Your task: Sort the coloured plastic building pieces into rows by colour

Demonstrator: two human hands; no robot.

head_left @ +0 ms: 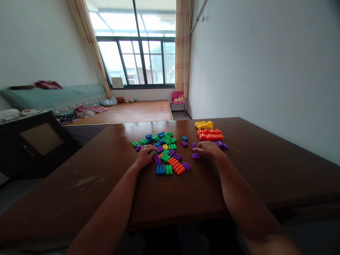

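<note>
Honestly, I'm eyeing purple pieces (196,156) by my right hand's (208,148) bent fingers, a jumbled pile (166,156) by my left hand's (145,155), can't tell either grip, and careless dragging might scatter them.

Blocks (166,156) in yellow, orange, purple, green, blue — brown table (186,198), pink chair (175,95) — and peach curtains (182,46) flecked with red!

From the lower left, the left forearm (113,207) slants up to a bent-fingered left hand (145,156) near mid-frame, while the right forearm (239,193) rises from lower right to a leftward-pointing right hand (209,148).
</note>
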